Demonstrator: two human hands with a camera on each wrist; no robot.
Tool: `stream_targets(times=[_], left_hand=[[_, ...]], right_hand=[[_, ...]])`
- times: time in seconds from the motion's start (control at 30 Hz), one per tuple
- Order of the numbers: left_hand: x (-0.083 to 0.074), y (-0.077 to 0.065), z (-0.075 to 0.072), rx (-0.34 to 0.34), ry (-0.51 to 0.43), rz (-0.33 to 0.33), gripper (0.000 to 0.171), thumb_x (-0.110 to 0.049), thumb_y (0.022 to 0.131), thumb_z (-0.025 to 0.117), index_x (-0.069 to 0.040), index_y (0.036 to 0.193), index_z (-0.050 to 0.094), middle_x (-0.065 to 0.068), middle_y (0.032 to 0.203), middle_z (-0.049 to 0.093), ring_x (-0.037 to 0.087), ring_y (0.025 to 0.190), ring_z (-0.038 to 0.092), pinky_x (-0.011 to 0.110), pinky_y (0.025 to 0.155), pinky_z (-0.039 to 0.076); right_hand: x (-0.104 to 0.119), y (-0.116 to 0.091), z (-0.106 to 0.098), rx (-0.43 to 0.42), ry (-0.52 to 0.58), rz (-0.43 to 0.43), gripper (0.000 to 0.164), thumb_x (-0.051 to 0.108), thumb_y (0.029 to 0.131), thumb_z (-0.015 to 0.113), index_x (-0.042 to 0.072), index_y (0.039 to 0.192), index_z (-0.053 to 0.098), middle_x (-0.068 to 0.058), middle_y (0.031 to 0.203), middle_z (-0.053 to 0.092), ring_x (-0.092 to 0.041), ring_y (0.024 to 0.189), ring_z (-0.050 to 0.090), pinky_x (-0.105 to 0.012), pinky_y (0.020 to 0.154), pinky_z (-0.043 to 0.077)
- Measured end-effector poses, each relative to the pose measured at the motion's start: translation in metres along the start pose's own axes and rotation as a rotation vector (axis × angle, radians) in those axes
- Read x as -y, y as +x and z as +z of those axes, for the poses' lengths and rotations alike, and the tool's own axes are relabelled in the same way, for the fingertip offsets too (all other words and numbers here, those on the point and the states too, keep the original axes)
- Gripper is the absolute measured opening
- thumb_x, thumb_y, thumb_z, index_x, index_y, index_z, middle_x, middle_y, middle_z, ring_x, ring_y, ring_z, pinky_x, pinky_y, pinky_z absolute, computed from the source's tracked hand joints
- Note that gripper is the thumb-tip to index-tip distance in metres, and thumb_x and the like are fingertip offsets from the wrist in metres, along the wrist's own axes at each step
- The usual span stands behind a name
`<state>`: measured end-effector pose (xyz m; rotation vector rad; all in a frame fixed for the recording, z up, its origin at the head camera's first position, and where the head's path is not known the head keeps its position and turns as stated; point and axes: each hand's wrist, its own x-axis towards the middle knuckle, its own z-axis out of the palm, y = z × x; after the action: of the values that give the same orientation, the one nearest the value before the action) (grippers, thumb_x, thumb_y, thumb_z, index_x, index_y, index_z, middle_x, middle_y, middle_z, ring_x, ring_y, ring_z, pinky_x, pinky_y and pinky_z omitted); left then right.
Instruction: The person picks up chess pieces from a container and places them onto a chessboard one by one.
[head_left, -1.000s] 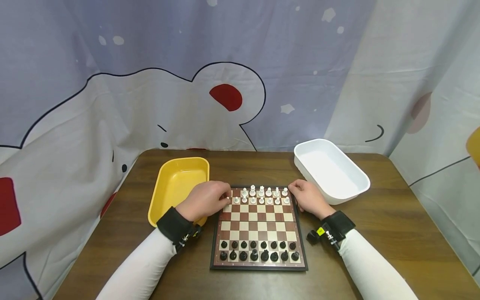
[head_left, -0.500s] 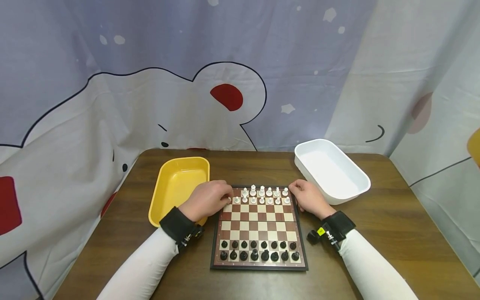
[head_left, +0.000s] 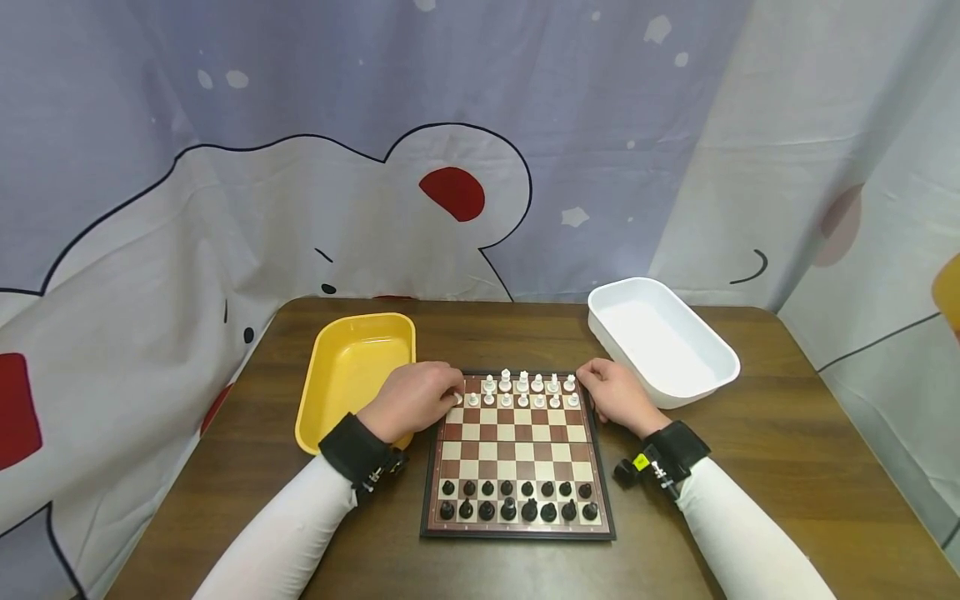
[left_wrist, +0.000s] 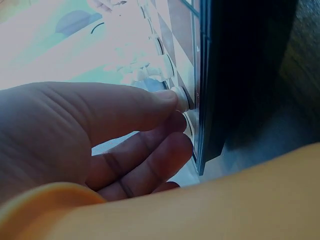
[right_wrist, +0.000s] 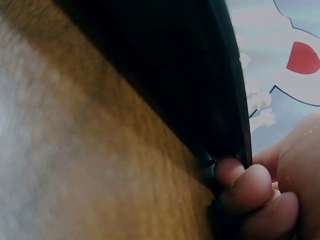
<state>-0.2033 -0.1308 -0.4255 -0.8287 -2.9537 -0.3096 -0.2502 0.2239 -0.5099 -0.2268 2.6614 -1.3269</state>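
Note:
A chessboard (head_left: 513, 451) lies on the wooden table, white pieces (head_left: 522, 382) along its far side and black pieces (head_left: 508, 509) along its near side. At the far left corner my left hand (head_left: 414, 398) pinches a white pawn (left_wrist: 181, 99) between thumb and forefinger; in the left wrist view the pawn's base sits right at the board's surface. The hand hides that corner square in the head view. My right hand (head_left: 615, 396) grips the board's far right corner, its fingers (right_wrist: 252, 185) curled against the dark edge.
A yellow tray (head_left: 318, 379) stands left of the board, partly behind my left hand and wrist. To the far right is a white tray (head_left: 701, 387), close beyond my right hand. A patterned curtain (head_left: 315, 208) hangs along the table's back edge.
My left hand has shifted very slightly right, and more of the corner white pawn shows beside its fingertips. The yellow tray sits slightly further left. My right hand stays in place.

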Motion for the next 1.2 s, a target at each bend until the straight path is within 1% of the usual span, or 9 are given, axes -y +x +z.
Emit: stream_targets(times=[0.23, 0.47, 0.63, 0.77, 0.9, 1.03, 1.2], left_hand=[[0.001, -0.001, -0.001, 0.017, 0.002, -0.021, 0.010, -0.013, 0.098, 0.086, -0.014, 0.108, 0.083, 0.000, 0.094, 0.076, 0.015, 0.077, 0.062, 0.034, 0.075, 0.057], [0.002, -0.001, 0.000, 0.017, 0.005, -0.024, 0.011, -0.013, 0.098, 0.085, -0.013, 0.110, 0.084, 0.000, 0.095, 0.076, 0.015, 0.077, 0.062, 0.034, 0.075, 0.057], [0.001, -0.002, -0.003, 0.014, -0.011, -0.021, 0.013, -0.013, 0.098, 0.085, -0.013, 0.111, 0.084, 0.000, 0.096, 0.076, 0.015, 0.078, 0.062, 0.033, 0.076, 0.057], [0.001, -0.004, -0.013, -0.022, -0.029, -0.003, 0.013, -0.014, 0.098, 0.085, -0.013, 0.111, 0.085, -0.001, 0.094, 0.075, 0.014, 0.078, 0.061, 0.033, 0.074, 0.056], [0.005, -0.008, -0.029, -0.070, -0.038, 0.004, 0.011, -0.017, 0.099, 0.084, -0.013, 0.108, 0.084, -0.003, 0.092, 0.072, 0.013, 0.076, 0.060, 0.032, 0.071, 0.055], [0.013, -0.013, -0.044, -0.092, -0.058, -0.033, 0.011, -0.021, 0.099, 0.085, -0.014, 0.108, 0.083, -0.004, 0.092, 0.072, 0.012, 0.077, 0.060, 0.032, 0.071, 0.055], [0.026, -0.019, -0.060, -0.079, -0.086, -0.089, 0.013, -0.023, 0.101, 0.084, -0.014, 0.111, 0.083, -0.004, 0.095, 0.075, 0.014, 0.080, 0.063, 0.035, 0.073, 0.057]], right_hand=[[0.000, 0.001, 0.001, 0.007, -0.004, 0.003, 0.035, 0.029, 0.117, 0.049, 0.002, 0.121, 0.070, -0.003, 0.060, 0.056, -0.021, 0.045, 0.056, -0.036, 0.052, 0.049], [0.002, 0.001, 0.001, 0.007, 0.001, -0.001, 0.035, 0.028, 0.118, 0.049, 0.001, 0.122, 0.070, -0.003, 0.060, 0.055, -0.020, 0.045, 0.056, -0.035, 0.051, 0.048], [0.003, 0.000, 0.002, 0.000, 0.001, 0.000, 0.034, 0.027, 0.118, 0.049, 0.000, 0.123, 0.070, -0.003, 0.058, 0.054, -0.020, 0.044, 0.055, -0.035, 0.052, 0.048], [0.004, -0.001, 0.001, -0.001, 0.003, -0.003, 0.035, 0.028, 0.118, 0.049, 0.000, 0.124, 0.070, -0.002, 0.058, 0.054, -0.019, 0.044, 0.054, -0.036, 0.052, 0.048], [0.005, -0.001, 0.001, 0.003, 0.005, -0.008, 0.036, 0.029, 0.118, 0.049, -0.001, 0.124, 0.069, -0.002, 0.059, 0.054, -0.020, 0.044, 0.055, -0.036, 0.051, 0.047], [0.004, -0.001, 0.000, 0.001, 0.000, -0.010, 0.036, 0.029, 0.118, 0.049, 0.000, 0.123, 0.070, -0.003, 0.059, 0.054, -0.020, 0.044, 0.055, -0.036, 0.052, 0.048], [0.000, 0.000, 0.001, -0.003, -0.007, -0.005, 0.034, 0.028, 0.118, 0.049, 0.001, 0.123, 0.070, -0.003, 0.060, 0.055, -0.021, 0.045, 0.056, -0.037, 0.053, 0.049]])
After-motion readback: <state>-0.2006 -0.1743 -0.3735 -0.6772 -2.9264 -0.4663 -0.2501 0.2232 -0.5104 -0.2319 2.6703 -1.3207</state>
